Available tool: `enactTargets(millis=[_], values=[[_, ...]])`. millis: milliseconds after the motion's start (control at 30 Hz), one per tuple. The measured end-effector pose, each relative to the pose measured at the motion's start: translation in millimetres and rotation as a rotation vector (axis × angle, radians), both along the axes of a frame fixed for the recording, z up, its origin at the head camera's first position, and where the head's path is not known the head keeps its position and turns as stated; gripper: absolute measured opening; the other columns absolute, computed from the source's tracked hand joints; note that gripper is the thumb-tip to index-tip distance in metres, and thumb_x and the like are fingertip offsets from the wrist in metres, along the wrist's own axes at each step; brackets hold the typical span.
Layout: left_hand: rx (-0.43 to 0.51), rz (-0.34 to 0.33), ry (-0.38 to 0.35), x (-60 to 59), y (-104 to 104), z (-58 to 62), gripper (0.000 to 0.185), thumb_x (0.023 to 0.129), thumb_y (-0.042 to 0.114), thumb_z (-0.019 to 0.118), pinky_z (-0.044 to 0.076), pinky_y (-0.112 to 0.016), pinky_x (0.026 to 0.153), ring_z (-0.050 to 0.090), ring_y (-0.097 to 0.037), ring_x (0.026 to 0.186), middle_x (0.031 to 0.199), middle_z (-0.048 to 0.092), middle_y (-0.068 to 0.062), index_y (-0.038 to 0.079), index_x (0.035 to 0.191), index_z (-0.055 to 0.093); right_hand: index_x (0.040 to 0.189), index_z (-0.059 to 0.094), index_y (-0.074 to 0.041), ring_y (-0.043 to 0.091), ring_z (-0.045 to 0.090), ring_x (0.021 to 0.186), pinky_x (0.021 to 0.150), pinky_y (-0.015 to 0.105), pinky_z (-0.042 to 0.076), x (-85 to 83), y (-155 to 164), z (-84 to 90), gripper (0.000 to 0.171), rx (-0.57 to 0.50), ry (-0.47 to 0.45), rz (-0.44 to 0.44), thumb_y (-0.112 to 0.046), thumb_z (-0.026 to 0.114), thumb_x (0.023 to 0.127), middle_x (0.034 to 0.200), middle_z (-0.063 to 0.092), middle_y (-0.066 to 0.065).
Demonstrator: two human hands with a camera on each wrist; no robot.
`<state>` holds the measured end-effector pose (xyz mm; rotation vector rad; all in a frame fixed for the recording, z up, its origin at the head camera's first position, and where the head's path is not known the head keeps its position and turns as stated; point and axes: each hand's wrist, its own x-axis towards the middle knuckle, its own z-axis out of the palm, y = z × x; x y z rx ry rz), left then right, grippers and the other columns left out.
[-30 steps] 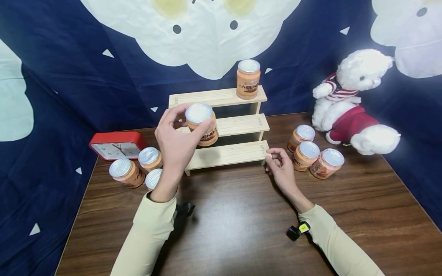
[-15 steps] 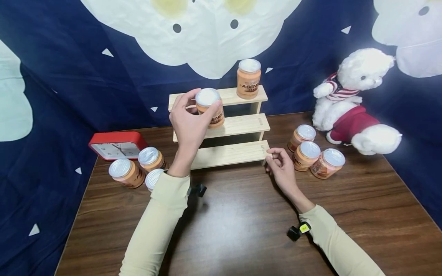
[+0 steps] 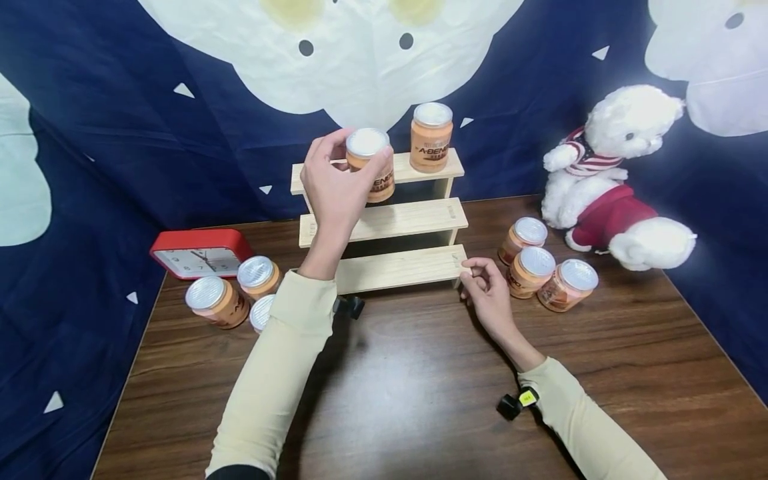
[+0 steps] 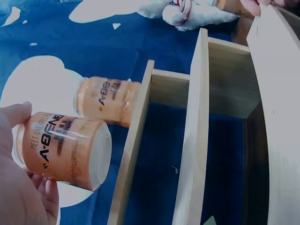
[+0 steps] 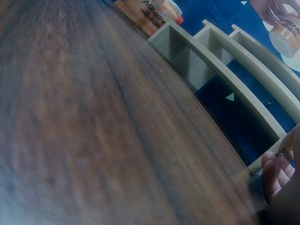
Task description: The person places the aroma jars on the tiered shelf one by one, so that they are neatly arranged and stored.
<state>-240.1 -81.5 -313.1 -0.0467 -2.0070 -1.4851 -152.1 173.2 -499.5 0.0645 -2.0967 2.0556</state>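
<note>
My left hand [image 3: 337,180] grips an orange jar [image 3: 379,175] with a silver lid round its upper part. In the left wrist view the held jar [image 4: 65,147] hangs free, its pale base apart from the top shelf's edge. A matching jar [image 3: 431,143] stands on the right end of the top tier. Below is a wooden three-step display rack [image 3: 396,270]. At the rack's lowest step, my right hand [image 3: 489,293] pinches the right front corner between thumb and fingers; the right wrist view shows its curled fingers [image 5: 276,173] there.
Three more jars [image 3: 531,270] stand on the table right of the rack, and three [image 3: 222,303] on the left beside a red clock [image 3: 204,253]. White plush toys [image 3: 618,193] lie at the back right. A blue patterned cloth [image 3: 210,147] hangs behind.
My left hand has carried the jar upward and slightly right, from over the lower steps to the height of the top tier. The right hand stays at the rack's corner.
</note>
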Motion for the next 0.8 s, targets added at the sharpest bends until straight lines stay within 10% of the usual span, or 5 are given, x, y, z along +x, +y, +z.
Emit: enactTargets(millis=[800], values=[[0.035,-0.051,-0.056,-36.4,0.4,-4.7,0.063,0.085,0.039,0.095,0.053,-0.023,0.094,0.065,-0.015,0.113,0.126,0.066,-0.008,0.008,0.136,0.076,0.127,0.06,0.014,0.011,0.06,0.062,0.055,0.019,0.048,-0.5,-0.2,1.1,0.021,0.01,-0.013,-0.004,0.009,0.063,0.107,0.089,0.062,0.009]])
